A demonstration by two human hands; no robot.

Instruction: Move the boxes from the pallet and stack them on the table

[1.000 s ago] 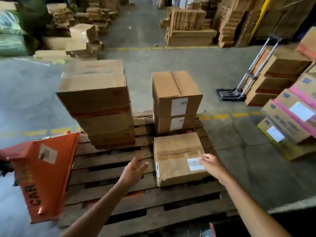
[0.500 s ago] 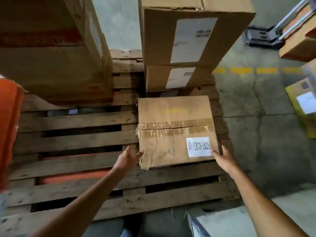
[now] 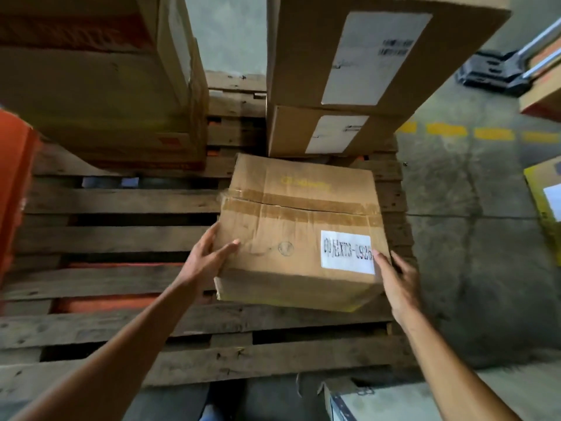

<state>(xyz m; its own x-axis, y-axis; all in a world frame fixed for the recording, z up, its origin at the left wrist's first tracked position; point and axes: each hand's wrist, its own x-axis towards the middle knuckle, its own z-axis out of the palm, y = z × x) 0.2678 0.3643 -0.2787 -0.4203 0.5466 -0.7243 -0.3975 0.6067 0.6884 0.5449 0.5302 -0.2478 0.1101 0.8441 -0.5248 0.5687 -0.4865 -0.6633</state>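
taped box [image 3: 299,229] on pallet [image 3: 121,202], left hand [image 3: 206,259] gripping its left corner, right hand [image 3: 397,278] flat against right side

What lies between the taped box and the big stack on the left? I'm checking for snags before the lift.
In the head view, only bare pallet slats and dark gaps separate the taped box from the left stack.
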